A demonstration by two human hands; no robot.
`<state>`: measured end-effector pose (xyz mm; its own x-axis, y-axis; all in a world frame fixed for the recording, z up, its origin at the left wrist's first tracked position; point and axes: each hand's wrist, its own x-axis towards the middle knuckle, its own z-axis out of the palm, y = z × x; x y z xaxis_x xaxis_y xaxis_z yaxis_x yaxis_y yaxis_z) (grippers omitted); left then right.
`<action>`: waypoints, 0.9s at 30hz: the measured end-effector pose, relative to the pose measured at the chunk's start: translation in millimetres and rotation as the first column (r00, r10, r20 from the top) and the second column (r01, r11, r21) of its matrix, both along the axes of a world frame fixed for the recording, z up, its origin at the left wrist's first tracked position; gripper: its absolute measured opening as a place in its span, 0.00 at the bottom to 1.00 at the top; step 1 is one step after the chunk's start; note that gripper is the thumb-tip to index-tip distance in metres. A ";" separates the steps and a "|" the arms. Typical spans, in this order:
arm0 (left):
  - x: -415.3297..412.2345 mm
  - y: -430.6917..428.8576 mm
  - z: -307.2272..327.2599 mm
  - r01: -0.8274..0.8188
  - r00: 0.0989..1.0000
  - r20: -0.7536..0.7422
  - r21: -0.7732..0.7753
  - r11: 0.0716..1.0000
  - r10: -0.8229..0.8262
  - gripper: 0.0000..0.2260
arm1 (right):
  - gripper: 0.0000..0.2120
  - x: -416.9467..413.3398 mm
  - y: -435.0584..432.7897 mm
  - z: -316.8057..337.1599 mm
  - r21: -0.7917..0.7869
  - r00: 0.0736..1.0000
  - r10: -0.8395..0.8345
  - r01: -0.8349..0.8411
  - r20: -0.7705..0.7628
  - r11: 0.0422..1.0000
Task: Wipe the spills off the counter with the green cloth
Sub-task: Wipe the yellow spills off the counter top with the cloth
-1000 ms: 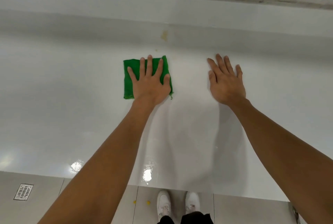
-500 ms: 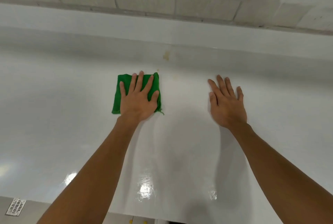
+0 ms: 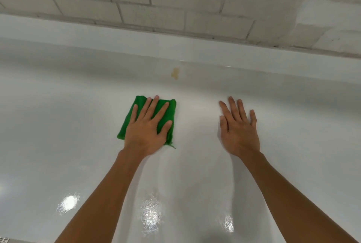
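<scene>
The left hand (image 3: 145,131) is covering the middle of the green cloth (image 3: 168,109); the bottom edge is cutting off both forearms.

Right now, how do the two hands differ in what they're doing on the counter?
The left hand presses flat on the folded green cloth; the right hand lies on the bare glossy white counter with nothing under it. The left hand's fingers are spread wide, the right hand's closer together. Both are palm-down, short of the yellowish spill.

Left hand (image 3: 145,128) presses flat on the green cloth (image 3: 166,112); right hand (image 3: 239,128) rests flat on the counter (image 3: 68,125) beside it.
</scene>
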<state>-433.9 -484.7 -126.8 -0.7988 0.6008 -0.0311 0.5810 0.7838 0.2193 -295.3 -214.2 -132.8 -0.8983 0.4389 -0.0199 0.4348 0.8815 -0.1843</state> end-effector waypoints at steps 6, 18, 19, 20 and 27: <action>-40.3 58.3 3.8 -0.140 0.988 0.050 -0.094 0.986 0.145 0.30 | 0.29 -0.7 0.4 -2.0 0.006 1.000 -0.006 0.006 0.005 1.000; 18.2 16.7 -4.5 0.046 0.996 -0.080 0.030 0.998 -0.044 0.29 | 0.28 -6.8 16.6 1.0 -0.008 0.991 0.038 -0.040 -0.130 0.999; 6.6 13.2 -4.1 0.001 0.998 -0.067 0.022 1.000 0.001 0.29 | 0.27 -12.0 23.4 1.6 0.009 0.986 0.052 -0.051 -0.158 0.999; -4.9 15.4 -2.8 -0.046 0.998 -0.040 -0.003 0.999 0.046 0.30 | 0.27 -18.6 31.0 2.4 0.024 0.983 0.064 -0.060 -0.171 0.998; -30.0 103.4 3.8 -0.122 0.991 0.035 -0.100 0.987 0.126 0.30 | 0.26 -48.0 65.7 -3.8 0.016 0.975 0.108 -0.107 -0.193 0.994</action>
